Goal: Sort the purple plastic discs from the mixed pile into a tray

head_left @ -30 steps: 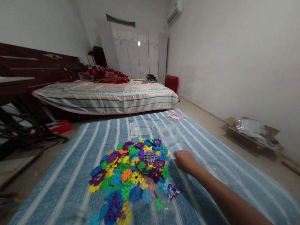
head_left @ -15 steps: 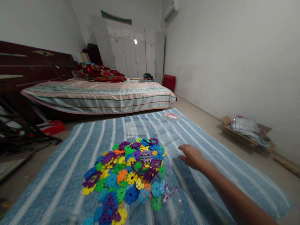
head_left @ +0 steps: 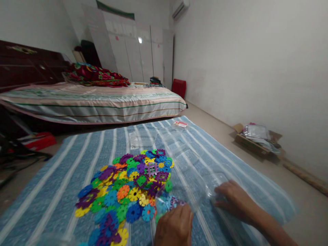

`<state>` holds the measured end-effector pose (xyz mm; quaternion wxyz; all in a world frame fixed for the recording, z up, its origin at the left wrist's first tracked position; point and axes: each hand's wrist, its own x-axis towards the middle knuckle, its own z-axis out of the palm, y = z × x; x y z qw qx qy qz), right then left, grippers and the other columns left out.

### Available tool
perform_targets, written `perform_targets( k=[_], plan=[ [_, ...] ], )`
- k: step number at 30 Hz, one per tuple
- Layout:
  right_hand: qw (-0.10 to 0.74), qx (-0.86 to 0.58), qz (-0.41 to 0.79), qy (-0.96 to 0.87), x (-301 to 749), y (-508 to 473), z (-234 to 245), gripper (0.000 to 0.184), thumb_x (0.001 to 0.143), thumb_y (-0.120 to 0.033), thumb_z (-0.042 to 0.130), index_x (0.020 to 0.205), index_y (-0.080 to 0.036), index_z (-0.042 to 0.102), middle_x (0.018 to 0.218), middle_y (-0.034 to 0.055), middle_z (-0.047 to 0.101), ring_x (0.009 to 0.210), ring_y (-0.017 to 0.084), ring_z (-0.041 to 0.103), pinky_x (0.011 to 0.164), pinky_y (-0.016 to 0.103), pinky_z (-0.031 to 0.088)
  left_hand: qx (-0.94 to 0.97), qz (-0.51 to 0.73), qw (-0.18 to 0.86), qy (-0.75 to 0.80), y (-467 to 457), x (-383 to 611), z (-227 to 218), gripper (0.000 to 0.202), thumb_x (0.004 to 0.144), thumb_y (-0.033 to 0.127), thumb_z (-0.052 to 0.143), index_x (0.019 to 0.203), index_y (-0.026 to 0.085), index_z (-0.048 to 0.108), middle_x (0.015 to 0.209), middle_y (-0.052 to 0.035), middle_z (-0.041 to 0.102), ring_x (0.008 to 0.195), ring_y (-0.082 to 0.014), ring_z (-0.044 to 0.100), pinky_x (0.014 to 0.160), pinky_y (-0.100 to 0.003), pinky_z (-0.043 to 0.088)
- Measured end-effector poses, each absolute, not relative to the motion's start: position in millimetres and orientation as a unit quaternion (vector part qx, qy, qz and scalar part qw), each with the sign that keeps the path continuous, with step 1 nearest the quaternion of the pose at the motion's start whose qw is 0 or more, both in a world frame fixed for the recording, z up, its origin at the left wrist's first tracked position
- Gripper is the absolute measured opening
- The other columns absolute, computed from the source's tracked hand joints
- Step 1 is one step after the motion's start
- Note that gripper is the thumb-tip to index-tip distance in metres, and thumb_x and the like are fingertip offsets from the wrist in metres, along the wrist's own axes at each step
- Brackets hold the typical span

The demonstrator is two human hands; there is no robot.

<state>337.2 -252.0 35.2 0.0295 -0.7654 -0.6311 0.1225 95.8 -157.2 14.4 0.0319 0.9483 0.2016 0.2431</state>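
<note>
A heap of colourful plastic snowflake building discs (head_left: 123, 191) lies on a blue striped mat (head_left: 64, 164). A clear plastic bag (head_left: 189, 174) spreads to the right of the heap, with a few discs inside its near end. My left hand (head_left: 174, 227) is at the bottom centre, fingers curled on the bag's near end. My right hand (head_left: 234, 201) rests on the bag's right side, fingers closed on the plastic.
A low bed (head_left: 94, 102) with a red floral blanket (head_left: 94, 75) stands beyond the mat. White wardrobes (head_left: 133, 54) line the far wall. A cardboard box (head_left: 256, 138) with items sits by the right wall. A small red-and-white packet (head_left: 180, 124) lies at the mat's far corner.
My right hand has drawn back toward me along the bag. My left hand has come into view and taken the bag's near end. The view has swung right.
</note>
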Motion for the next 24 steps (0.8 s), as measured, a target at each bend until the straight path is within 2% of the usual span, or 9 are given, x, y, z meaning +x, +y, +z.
perform_targets(
  k=[1,3,8,14,18,24],
  plan=[
    [0.012,-0.767,0.124,-0.629,339.3,-255.1,31.5,0.016,0.085,-0.027,0.055,0.089,-0.019,0.069,0.091,0.0070,0.070,0.091,0.024,0.063,0.089,0.039,0.039,0.953,0.206,0.046,0.220,-157.4,107.1,21.2,0.021,0.086,0.009,0.042,0.086,0.022,0.057,0.073,-0.0002,0.066,0.066,-0.0160,0.066,0.059,-0.024,0.051],
    [-0.014,-0.771,0.115,-0.626,344.3,-261.9,24.5,0.022,0.086,-0.016,0.048,0.078,-0.019,0.068,0.085,0.0054,0.070,0.085,0.020,0.063,0.091,0.038,0.036,0.959,0.120,0.076,0.246,-158.8,130.5,36.6,0.020,0.085,0.008,0.043,0.085,0.022,0.058,0.077,-0.0017,0.067,0.072,-0.0181,0.067,0.064,-0.027,0.052],
    [-0.039,-0.786,0.074,-0.613,360.0,-286.7,12.4,0.036,0.089,-0.009,0.036,0.073,-0.019,0.067,0.078,0.0050,0.069,0.077,0.018,0.064,0.092,0.040,0.035,0.959,-0.026,0.142,0.243,-159.2,180.6,63.5,0.026,0.080,0.001,0.042,0.095,0.016,0.058,0.091,-0.0076,0.068,0.088,-0.0227,0.067,0.077,-0.035,0.053],
    [-0.030,-0.780,0.066,-0.621,387.3,-325.2,-3.9,0.032,0.085,-0.009,0.041,0.070,-0.021,0.066,0.073,0.0044,0.068,0.068,0.018,0.063,0.073,0.032,0.039,0.964,-0.033,0.113,0.237,-156.0,212.2,52.1,0.030,0.084,0.001,0.035,0.101,0.011,0.058,0.091,-0.0131,0.068,0.086,-0.0256,0.067,0.072,-0.036,0.051],
    [-0.002,-0.772,0.074,-0.631,392.7,-336.9,-9.8,0.032,0.086,-0.012,0.042,0.068,-0.022,0.065,0.069,0.0036,0.067,0.065,0.018,0.062,0.063,0.029,0.037,0.974,-0.025,0.101,0.201,-155.7,226.3,37.8,0.028,0.081,0.001,0.040,0.098,0.009,0.061,0.090,-0.0144,0.068,0.084,-0.0264,0.066,0.068,-0.034,0.048],
    [-0.007,-0.743,0.100,-0.661,377.7,-326.7,-10.8,0.027,0.083,-0.010,0.046,0.070,-0.023,0.065,0.070,0.0020,0.067,0.065,0.017,0.061,0.064,0.028,0.036,0.970,-0.003,0.100,0.222,-152.5,241.2,32.7,0.026,0.081,0.003,0.042,0.099,0.008,0.061,0.087,-0.0157,0.067,0.084,-0.0268,0.065,0.070,-0.036,0.047]
  ],
)
